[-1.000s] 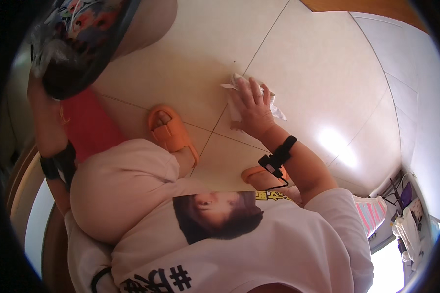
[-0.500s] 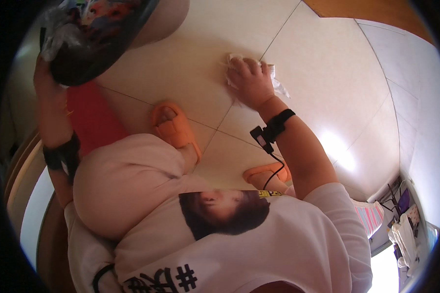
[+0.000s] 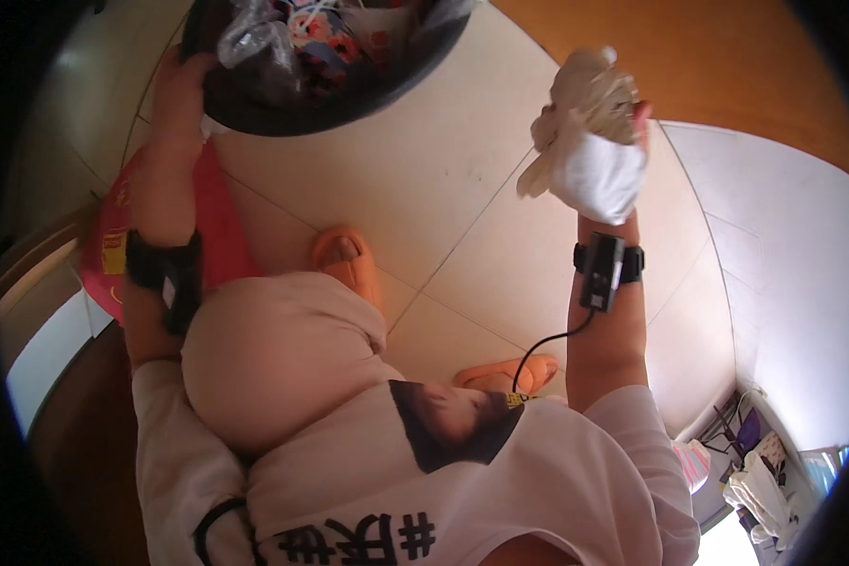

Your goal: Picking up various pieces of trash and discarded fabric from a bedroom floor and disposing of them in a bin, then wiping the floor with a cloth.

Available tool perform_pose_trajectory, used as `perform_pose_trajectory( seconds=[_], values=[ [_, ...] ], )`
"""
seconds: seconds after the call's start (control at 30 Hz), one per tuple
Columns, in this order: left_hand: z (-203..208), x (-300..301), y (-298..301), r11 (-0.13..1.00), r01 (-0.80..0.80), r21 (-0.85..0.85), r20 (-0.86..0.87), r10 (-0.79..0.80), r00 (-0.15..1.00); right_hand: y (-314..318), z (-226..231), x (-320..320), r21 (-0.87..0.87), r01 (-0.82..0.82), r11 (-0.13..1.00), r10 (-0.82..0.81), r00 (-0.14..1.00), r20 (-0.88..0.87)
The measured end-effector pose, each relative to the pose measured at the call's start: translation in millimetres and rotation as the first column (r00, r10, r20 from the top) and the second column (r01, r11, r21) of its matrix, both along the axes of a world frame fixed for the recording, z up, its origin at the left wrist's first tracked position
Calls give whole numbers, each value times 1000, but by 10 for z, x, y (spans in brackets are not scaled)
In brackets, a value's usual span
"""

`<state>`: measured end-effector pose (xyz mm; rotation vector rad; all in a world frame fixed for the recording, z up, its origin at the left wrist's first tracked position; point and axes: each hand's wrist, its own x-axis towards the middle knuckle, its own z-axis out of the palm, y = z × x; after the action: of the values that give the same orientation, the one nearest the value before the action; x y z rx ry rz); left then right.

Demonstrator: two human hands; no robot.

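Note:
My left hand (image 3: 181, 85) grips the dark rim of a round trash bin (image 3: 302, 121), at its left side. A clear plastic bag (image 3: 259, 47) and colourful crumpled wrappers (image 3: 325, 38) lie in the bin. Raised off the floor on the right, my right hand (image 3: 643, 121) is closed on a crumpled white tissue (image 3: 599, 174). The tissue looks soiled greyish-brown in its folds and hides most of the fingers; only a bit of them shows at its right edge.
Pale floor tiles (image 3: 472, 217) lie between my hands. A red bag (image 3: 222, 212) sits beside my left forearm. Orange slippers (image 3: 354, 274) are on my feet. Brown wooden furniture (image 3: 726, 66) stands at the far right, next to a white wall (image 3: 792, 245). Piled belongings (image 3: 764, 472) are at lower right.
My right hand has lifted the tissue off the floor, up and to the right. The bin, with my left hand on its rim, has shifted right, showing more of its contents.

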<state>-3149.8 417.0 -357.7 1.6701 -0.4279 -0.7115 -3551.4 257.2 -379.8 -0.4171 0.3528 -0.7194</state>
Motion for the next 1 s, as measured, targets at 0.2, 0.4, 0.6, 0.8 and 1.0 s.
perform_pose_trajectory(
  seconds=[0.2, 0.4, 0.6, 0.8, 1.0],
  values=[
    [-338, 102, 73, 995, 42, 91, 243, -63, 968, 46, 1323, 1355, -77, 194, 978, -200, 976, -81],
    [-18, -109, 24, 991, 6, 134, 169, -29, 985, -57, 973, 2014, -998, -24, 55, -628, 776, -53],
    [-40, -127, 36, 998, -19, 60, 170, 9, 985, 324, 856, 2022, -760, -471, -449, -560, 811, -172],
    [368, -283, 53, 950, -130, 283, 460, -16, 888, 230, 842, 2032, -632, -692, -348, -526, 702, -480],
    [656, -221, 26, 981, -59, 183, 945, -159, 285, 93, 845, 2417, -532, -715, -455, -525, 697, -489]
  ],
)
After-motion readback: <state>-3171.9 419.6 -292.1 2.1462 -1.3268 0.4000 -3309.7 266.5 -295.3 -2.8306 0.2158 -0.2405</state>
